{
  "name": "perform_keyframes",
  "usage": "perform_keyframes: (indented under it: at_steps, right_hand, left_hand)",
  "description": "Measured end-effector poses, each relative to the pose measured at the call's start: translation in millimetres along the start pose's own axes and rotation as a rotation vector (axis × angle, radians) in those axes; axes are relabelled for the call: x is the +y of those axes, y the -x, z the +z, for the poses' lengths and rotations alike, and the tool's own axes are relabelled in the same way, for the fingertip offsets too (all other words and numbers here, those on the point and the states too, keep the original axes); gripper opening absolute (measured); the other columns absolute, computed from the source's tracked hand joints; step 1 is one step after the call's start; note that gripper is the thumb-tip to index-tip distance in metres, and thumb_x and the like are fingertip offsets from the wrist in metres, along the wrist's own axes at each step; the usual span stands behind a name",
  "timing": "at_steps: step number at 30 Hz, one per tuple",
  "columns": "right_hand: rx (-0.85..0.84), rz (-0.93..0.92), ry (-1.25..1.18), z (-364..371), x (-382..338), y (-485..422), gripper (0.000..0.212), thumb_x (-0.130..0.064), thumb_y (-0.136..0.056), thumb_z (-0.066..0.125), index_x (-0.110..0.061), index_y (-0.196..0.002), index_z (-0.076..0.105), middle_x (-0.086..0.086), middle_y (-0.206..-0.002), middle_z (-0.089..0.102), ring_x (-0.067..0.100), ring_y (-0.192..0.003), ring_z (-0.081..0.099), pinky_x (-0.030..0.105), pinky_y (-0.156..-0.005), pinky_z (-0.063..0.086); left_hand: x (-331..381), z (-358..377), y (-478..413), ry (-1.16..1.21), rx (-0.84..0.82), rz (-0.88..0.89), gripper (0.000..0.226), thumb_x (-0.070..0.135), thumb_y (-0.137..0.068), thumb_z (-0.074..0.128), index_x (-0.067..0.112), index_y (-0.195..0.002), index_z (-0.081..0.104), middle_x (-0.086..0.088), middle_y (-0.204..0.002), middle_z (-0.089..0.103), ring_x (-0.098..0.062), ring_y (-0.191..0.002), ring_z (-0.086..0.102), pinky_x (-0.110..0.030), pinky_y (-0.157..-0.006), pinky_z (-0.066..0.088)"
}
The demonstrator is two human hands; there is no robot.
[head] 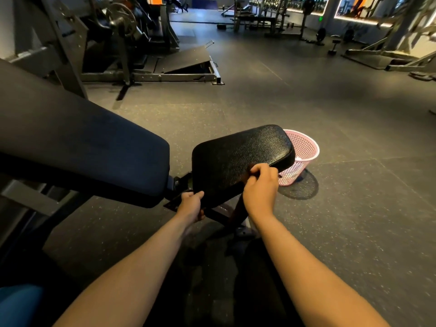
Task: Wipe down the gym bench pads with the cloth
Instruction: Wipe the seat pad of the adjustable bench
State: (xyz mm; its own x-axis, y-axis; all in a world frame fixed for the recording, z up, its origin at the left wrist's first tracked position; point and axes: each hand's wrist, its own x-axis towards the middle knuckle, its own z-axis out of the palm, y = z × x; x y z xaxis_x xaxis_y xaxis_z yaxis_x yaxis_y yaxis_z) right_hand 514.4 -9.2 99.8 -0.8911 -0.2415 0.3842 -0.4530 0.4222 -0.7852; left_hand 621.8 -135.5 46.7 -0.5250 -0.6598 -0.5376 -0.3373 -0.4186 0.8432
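The bench's black textured seat pad [238,154] sits tilted at the centre, with the long dark back pad [77,142] to its left. My left hand [192,206] grips the seat pad's near left corner, thumb on top and fingers under the edge. My right hand [262,182] rests on the pad's near right edge with its fingers curled and pinched together against the surface. I cannot make out a cloth in either hand; a dark one would not show against the black pad.
A pink mesh basket [304,149] with something white inside stands on the floor just behind the seat pad. The bench frame [226,215] runs below the pad. Weight machines [122,43] stand at the back left, more racks at the far right, with rubber floor between.
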Motion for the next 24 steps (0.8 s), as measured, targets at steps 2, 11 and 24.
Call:
perform_keyframes:
  at_steps: [2, 11, 24]
  right_hand:
    - [-0.068, -0.027, 0.116, 10, -5, 8, 0.022, 0.005, -0.086, 0.051, -0.014, -0.094, 0.060, 0.002, -0.106, 0.046, 0.019, -0.095, 0.040, 0.022, -0.076, 0.025]
    - [-0.208, -0.189, 0.289, 28, -4, 28, 0.015, -0.001, -0.083, 0.060, -0.014, -0.091, 0.062, 0.005, -0.107, 0.051, 0.028, -0.084, 0.055, 0.028, -0.072, 0.032]
    - [-0.272, -0.419, 0.024, 65, -65, -36, 0.025, -0.005, -0.091, 0.052, -0.015, -0.109, 0.066, 0.001, -0.118, 0.053, 0.019, -0.109, 0.046, 0.028, -0.082, 0.043]
  left_hand:
    - [-3, 0, -2, 0.008, 0.001, 0.011, 0.033, 0.033, -0.104, 0.048, 0.016, -0.130, 0.040, -0.015, -0.117, 0.060, -0.022, -0.084, 0.056, -0.033, -0.066, 0.048]
    - [7, 5, 0, -0.066, 0.035, -0.023, 0.028, 0.031, -0.105, 0.043, 0.015, -0.126, 0.034, -0.004, -0.103, 0.052, -0.017, -0.089, 0.054, -0.031, -0.062, 0.039]
    - [46, -17, -36, -0.229, -0.060, 0.057, 0.044, 0.030, -0.100, 0.056, 0.022, -0.141, 0.043, -0.005, -0.127, 0.063, -0.022, -0.111, 0.065, -0.044, -0.100, 0.053]
